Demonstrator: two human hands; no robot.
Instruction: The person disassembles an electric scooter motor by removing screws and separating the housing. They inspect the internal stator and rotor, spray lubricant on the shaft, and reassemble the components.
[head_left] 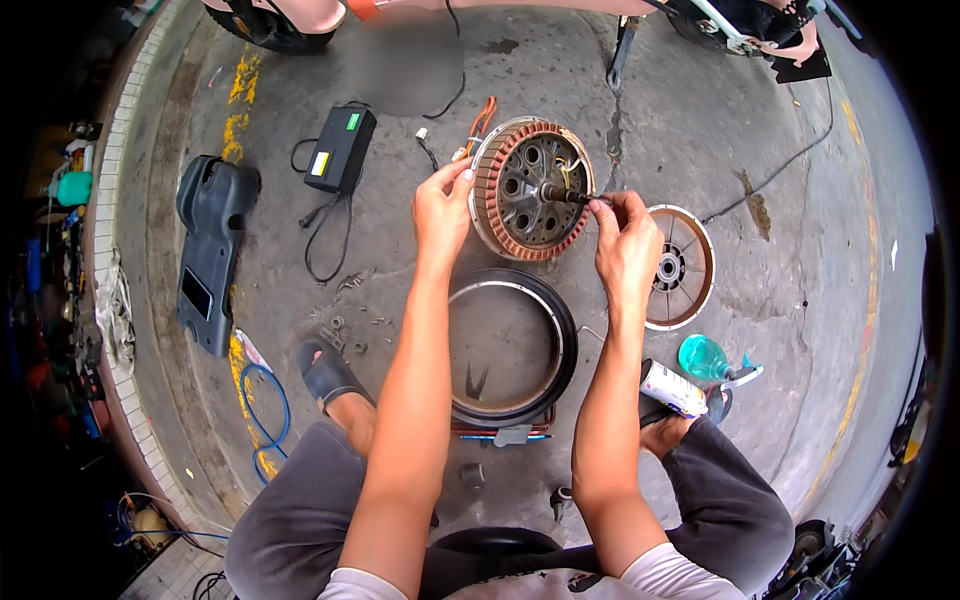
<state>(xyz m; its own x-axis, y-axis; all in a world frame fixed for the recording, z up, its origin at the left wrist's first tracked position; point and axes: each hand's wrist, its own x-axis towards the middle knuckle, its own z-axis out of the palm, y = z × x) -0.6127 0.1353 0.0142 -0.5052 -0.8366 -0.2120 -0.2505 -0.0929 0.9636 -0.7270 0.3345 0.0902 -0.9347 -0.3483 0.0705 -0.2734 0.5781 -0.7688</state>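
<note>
A hub motor stator (512, 190), ringed with copper windings, is tilted up so its open face and axle (562, 193) point toward the right. My left hand (442, 215) grips its left rim, thumb and fingers closed on the edge. At the tip of the axle, the thumb and fingers of my right hand (628, 248) pinch together. Whether they also hold a small dark piece there, I cannot tell. Orange wires (482, 122) stick out behind the stator's upper left. Below it lies a black wheel rim (566, 345). A round spoked motor cover (707, 262) sits right of my right hand.
A black charger box (340, 148) with its cord lies to the left, beyond it a dark plastic cover (212, 250). Near my right foot are a spray can (675, 388) and a teal spray bottle (703, 357). Loose nuts and bolts (345, 330) lie by my left foot. A pink scooter (310, 12) stands ahead.
</note>
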